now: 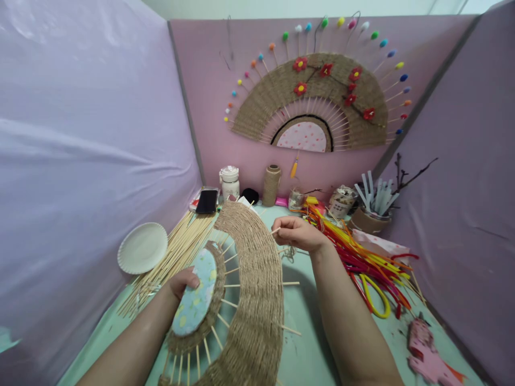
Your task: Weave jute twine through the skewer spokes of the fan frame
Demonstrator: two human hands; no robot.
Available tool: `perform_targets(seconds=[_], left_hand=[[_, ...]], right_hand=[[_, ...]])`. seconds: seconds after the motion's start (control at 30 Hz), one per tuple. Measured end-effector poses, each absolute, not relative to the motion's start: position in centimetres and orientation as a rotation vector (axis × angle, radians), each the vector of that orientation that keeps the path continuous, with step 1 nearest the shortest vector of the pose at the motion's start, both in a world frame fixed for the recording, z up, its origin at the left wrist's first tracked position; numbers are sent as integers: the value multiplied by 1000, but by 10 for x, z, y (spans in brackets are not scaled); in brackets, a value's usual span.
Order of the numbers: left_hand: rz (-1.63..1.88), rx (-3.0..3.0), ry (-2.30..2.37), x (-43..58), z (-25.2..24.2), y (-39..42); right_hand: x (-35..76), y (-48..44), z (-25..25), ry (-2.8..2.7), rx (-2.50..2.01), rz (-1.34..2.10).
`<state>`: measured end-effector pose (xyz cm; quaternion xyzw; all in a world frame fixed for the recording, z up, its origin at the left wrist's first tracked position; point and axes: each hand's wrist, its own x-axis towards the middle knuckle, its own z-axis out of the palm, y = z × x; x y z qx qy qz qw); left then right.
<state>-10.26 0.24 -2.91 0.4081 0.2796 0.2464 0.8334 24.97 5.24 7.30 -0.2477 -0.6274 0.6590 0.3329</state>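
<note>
A woven twine fan point(259, 268) with thin wooden sticks stands tilted over the table in front of me. My left hand point(185, 281) grips its half-round centre, which is covered in light blue patterned fabric point(197, 300), with the thumb on the front and the other fingers hidden behind. At the fan's outer right edge, my right hand point(295, 233) pinches the end of one of the sticks point(276, 231). Lower down, more stick ends point(291, 283) poke out past the weave.
Loose bamboo sticks point(177, 252) and a white plate point(142, 248) lie at left. Red and yellow pipe cleaners point(362, 262) are piled at right, near a glue gun point(428, 348). A twine spool point(271, 186) and glue sticks point(378, 195) stand behind. A finished fan point(265, 99) hangs on the back panel.
</note>
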Motion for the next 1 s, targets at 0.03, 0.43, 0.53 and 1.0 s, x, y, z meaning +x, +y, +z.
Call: perform_targets(seconds=[0.03, 0.43, 0.53, 1.0], left_hand=[[513, 857, 597, -102, -28, 2], [459, 855, 628, -97, -33, 3], [415, 849, 636, -94, -28, 1], [345, 875, 615, -84, -19, -5]], right_hand=[[249, 53, 73, -1635, -657, 1691], [253, 53, 85, -1871, -939, 1263], [259, 54, 85, -1903, -981, 1247], [263, 57, 83, -1792, -897, 1290]])
